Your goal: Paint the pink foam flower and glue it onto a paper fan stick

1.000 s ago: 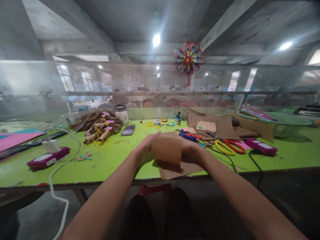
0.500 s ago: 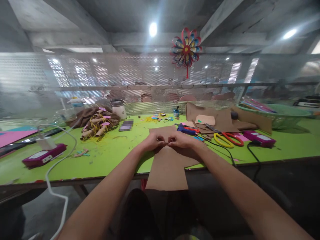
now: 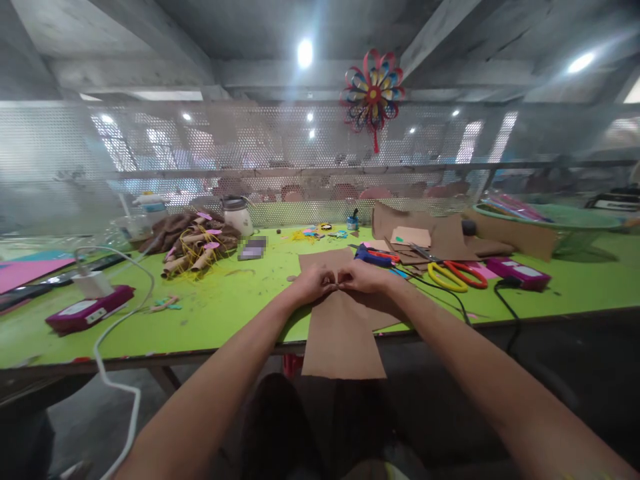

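A sheet of brown paper (image 3: 344, 343) lies across the table edge in front of me, its near end hanging over. Its middle narrows where my left hand (image 3: 314, 283) and my right hand (image 3: 366, 275) meet. Both hands are closed, thumbs and fingertips pinching the paper from either side, almost touching each other. What lies exactly between the fingertips is too small to make out. Another brown piece (image 3: 384, 313) shows under my right wrist. Just beyond the right hand is a blue glue gun (image 3: 373, 257) with a black cord.
Scissors with red and yellow handles (image 3: 447, 275) lie to the right, by brown paper pieces (image 3: 425, 230) and a purple power strip (image 3: 520, 274). A green basket (image 3: 580, 230) stands farther right. On the left are rolled brown pieces (image 3: 193, 257), a phone (image 3: 253, 248) and another purple strip (image 3: 90, 309).
The near end of the brown paper has swung slightly to the right. My hands stay pinched at its middle, with only a slight shift; the view has tilted a little.
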Demonstrator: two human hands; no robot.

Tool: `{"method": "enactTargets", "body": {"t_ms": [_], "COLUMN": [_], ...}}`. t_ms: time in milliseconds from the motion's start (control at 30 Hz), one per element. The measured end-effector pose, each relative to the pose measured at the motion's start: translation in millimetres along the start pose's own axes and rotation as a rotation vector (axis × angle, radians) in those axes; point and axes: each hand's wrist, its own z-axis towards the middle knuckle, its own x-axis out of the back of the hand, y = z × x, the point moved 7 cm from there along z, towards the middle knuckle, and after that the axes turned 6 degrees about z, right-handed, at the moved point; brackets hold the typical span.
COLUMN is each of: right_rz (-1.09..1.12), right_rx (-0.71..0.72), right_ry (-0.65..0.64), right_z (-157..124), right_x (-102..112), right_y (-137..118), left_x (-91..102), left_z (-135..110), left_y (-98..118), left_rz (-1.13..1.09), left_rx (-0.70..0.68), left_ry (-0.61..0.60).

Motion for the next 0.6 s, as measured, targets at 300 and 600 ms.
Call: {"method": "enactTargets", "body": {"t_ms": [300, 600], "right_rz": [-0.164, -0.341], "right_rx": [0.044, -0.067], "right_ry": [-0.137, -0.313], "right_z": [3.3, -6.8], "right_x": [-0.4, 11.0], "right_y": [-7.0, -5.2], "left_x": [-0.4, -2.7], "left_z": [-2.6, -8.5], "left_y": [5.1, -1.4], "left_rz": [0.046, 0.015], "left_rx": [-0.007, -0.008], "left_ry": [0.017, 0.034]}}
